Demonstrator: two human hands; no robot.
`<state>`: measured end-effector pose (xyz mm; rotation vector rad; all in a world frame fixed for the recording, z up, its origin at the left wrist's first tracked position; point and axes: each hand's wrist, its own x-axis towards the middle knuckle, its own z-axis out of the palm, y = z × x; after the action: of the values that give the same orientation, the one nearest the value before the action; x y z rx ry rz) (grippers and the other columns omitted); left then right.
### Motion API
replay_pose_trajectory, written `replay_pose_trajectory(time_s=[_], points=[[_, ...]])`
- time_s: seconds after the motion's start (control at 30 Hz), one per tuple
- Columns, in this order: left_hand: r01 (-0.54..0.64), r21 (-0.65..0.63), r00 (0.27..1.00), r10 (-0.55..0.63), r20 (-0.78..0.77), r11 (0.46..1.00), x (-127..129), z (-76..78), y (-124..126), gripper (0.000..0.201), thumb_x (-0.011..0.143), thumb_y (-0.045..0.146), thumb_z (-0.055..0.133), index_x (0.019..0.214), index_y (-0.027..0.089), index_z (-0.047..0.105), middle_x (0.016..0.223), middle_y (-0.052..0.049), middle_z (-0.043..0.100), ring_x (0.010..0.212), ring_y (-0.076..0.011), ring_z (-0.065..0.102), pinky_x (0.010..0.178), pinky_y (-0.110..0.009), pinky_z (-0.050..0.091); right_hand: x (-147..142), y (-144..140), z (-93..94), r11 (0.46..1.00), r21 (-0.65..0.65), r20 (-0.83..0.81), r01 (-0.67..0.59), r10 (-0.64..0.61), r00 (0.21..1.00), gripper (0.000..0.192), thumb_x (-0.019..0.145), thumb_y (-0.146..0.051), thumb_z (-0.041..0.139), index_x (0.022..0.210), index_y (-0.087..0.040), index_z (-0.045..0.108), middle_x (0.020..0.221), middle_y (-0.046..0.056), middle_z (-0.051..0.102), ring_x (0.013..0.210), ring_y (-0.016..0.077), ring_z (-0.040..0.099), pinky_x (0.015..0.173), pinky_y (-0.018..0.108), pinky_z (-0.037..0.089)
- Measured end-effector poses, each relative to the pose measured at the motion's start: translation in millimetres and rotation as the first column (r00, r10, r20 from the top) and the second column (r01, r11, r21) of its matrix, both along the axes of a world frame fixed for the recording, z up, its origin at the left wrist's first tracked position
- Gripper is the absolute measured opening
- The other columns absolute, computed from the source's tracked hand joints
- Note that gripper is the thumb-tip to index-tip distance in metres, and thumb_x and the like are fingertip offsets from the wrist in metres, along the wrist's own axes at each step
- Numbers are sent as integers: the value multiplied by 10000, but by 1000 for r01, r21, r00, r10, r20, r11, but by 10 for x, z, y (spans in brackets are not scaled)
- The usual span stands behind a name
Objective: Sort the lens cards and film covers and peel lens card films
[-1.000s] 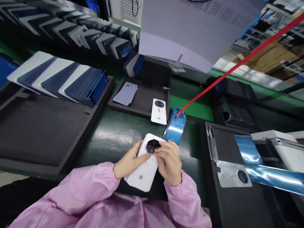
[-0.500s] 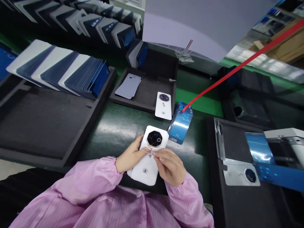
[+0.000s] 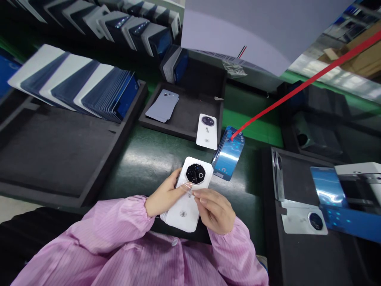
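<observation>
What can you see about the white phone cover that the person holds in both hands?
The white phone cover is a flat, glossy, plastic-looking panel with rounded corners. A black octagonal camera block sits near its far end, and two small grey marks lie along its middle. It is held above the green bench, far end tilted away. The left hand grips its left edge; the right hand pinches a thin clear film just below the camera block.

Open green tabletop (image 3: 143, 159) at 10–11 o'clock of the hands (image 3: 190, 202), clear lane. 12 o'clock: second white cover (image 3: 207, 131) overhanging the small tray's (image 3: 181, 119) edge. 1 o'clock: blue film sheet (image 3: 228, 154) with red strap (image 3: 297, 85) crossing above. 3 o'clock: black fixture (image 3: 297, 178) blocks. 9 o'clock: large tray rim (image 3: 98, 178).
</observation>
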<state>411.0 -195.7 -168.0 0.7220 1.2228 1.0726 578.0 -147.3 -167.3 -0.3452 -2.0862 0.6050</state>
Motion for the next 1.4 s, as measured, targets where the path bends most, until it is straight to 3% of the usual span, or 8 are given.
replay_pose_trajectory(time_s=[0.57, 0.73, 0.87, 1.0, 1.1, 1.2, 1.3, 1.4], points=[[-10, 59, 998, 14, -65, 998, 10, 29, 3, 460, 846, 330, 561, 1247, 154, 422, 1198, -96, 594, 1063, -227, 568, 904, -325, 452, -32, 14, 69, 999, 20, -22, 25, -25, 999, 374, 748, 46, 583, 1063, -157, 580, 903, 91, 710, 857, 185, 698, 728, 316, 609], [-26, 12, 999, 27, -29, 1000, 32, 37, -3, 468, 837, 326, 569, 1252, 172, 417, 1182, -93, 599, 1054, -236, 575, 876, -336, 469, -36, 40, 63, 993, 37, -23, 109, -108, 994, 426, 750, 47, 570, 1103, -191, 572, 937, 69, 707, 891, 205, 692, 855, 434, 567], [-28, -16, 998, 29, 53, 999, 53, 50, -33, 500, 830, 357, 582, 1267, 194, 402, 1229, -99, 578, 1020, -234, 600, 818, -328, 498, -8, 47, 34, 967, 19, 109, 254, -254, 961, 516, 769, -60, 623, 1238, -239, 503, 1137, 92, 647, 1160, 285, 560, 1006, 573, 407], [-4, -43, 994, 8, 113, 999, 77, 67, -67, 559, 803, 379, 617, 1276, 200, 378, 1180, -96, 603, 915, -208, 635, 750, -308, 517, -19, 35, 41, 855, -251, 247, 453, -396, 885, 731, 787, -253, 661, 1415, -224, 287, 1430, 150, 375, 1325, 318, 358, 1037, 554, 367], [13, -57, 986, -3, 166, 998, 98, 90, -81, 585, 775, 383, 649, 1262, 191, 387, 1083, -79, 640, 828, -184, 645, 695, -284, 518, -28, 45, 69, 765, -477, 252, 433, -353, 901, 593, 763, -296, 687, 1306, -225, 458, 1349, 130, 466, 1251, 291, 453, 1005, 475, 424], [2, -72, 973, 14, 228, 997, 104, 130, -91, 561, 768, 389, 651, 1232, 177, 415, 1033, -74, 660, 778, -172, 646, 659, -264, 509, 49, 101, 124, 697, -605, 72, 384, -433, 899, 404, 742, -275, 706, 1121, -212, 582, 1203, 107, 579, 1126, 263, 554, 958, 441, 456], [-42, -52, 969, 53, 242, 998, 57, 187, -101, 542, 775, 387, 643, 1228, 185, 423, 1041, -71, 666, 747, -167, 649, 631, -256, 502, 261, 210, 192, 592, -726, -175, 351, -652, 738, 294, 796, -267, 654, 1069, -197, 569, 1010, 63, 663, 898, 199, 650, 805, 372, 526], [-113, -11, 961, 112, 253, 994, -68, 246, -106, 552, 778, 380, 644, 1242, 198, 408, 1012, -60, 676, 692, -159, 649, 601, -256, 504, 477, 308, 208, 554, -767, -288, 323, -747, 599, 312, 819, -258, 626, 1113, -206, 535, 1003, 41, 671, 845, 157, 662, 739, 306, 535]])
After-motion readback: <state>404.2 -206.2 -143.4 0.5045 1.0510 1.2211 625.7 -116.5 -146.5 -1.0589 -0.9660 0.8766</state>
